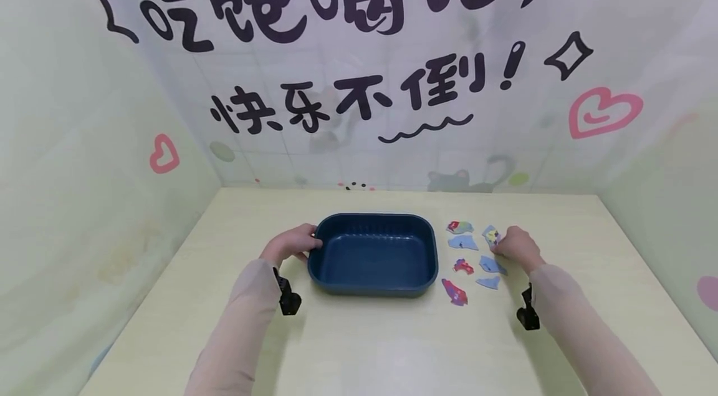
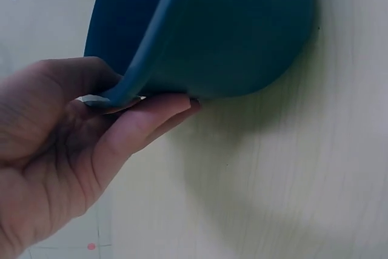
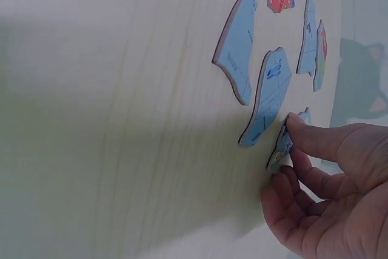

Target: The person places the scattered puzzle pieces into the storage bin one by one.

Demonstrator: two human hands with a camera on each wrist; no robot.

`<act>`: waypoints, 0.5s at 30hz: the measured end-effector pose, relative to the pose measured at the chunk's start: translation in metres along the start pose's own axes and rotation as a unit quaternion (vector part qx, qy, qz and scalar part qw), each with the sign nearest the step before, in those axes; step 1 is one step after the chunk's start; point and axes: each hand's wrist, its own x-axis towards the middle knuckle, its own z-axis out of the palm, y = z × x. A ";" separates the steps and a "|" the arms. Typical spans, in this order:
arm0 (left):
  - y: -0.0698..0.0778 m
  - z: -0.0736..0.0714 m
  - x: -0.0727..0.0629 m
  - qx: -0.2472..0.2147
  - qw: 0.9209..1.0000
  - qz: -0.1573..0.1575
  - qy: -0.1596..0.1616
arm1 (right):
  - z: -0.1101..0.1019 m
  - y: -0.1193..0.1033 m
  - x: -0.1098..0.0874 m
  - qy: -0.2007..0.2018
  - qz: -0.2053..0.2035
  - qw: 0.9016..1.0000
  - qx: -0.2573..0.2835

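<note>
Your left hand (image 1: 287, 245) sits left of centre in the head view, thumb inside and fingers under the rim of the dark blue tray (image 1: 374, 279), pinching its left end. Right of centre, your right hand (image 1: 518, 248) pinches the edge of one small puzzle piece (image 1: 492, 236) between thumb and fingertips. Other puzzle pieces (image 1: 463, 242) lie flat on the table (image 1: 364, 346) between the tray and that hand.
</note>
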 end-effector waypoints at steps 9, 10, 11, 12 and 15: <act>0.004 0.002 -0.005 -0.011 0.999 -0.045 -0.007 | -0.001 -0.005 -0.002 -0.008 -0.024 0.999 -0.024; 0.004 0.002 -0.005 -0.011 0.999 -0.046 -0.007 | -0.001 -0.005 -0.002 -0.007 -0.029 0.999 -0.020; 0.005 0.002 -0.005 -0.011 0.999 -0.047 -0.007 | -0.002 -0.004 -0.001 -0.006 -0.035 0.999 -0.015; 0.006 0.003 -0.005 -0.014 0.999 -0.050 -0.005 | -0.002 -0.004 -0.001 -0.006 -0.039 0.999 -0.012; 0.008 0.002 -0.005 -0.012 0.999 -0.049 -0.005 | -0.003 -0.002 0.002 -0.011 -0.047 0.999 0.001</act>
